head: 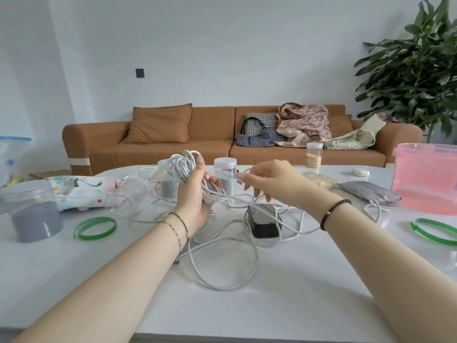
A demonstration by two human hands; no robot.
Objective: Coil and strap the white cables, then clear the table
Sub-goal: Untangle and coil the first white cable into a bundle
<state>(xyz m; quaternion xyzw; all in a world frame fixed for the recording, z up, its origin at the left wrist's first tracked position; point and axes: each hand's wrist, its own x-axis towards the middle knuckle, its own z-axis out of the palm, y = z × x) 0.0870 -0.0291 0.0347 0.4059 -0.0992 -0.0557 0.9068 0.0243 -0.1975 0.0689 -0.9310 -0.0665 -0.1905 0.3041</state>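
My left hand (195, 194) grips a coil of white cable (183, 167) held upright above the white table (309, 300). A strand runs from the coil to my right hand (269, 181), whose fingertips pinch the cable just right of the coil. More loose white cable (227, 276) lies in tangled loops on the table below both hands, wound around a black adapter block (264, 222).
Two green bands (95, 229) (435, 231) lie left and right. Clear jars with grey filling (33, 211) (226, 175), a patterned cloth (84, 191), a grey pouch (368, 191), a bag of grain (321, 180) and a pink tub (425, 179) stand around. A brown sofa sits behind.
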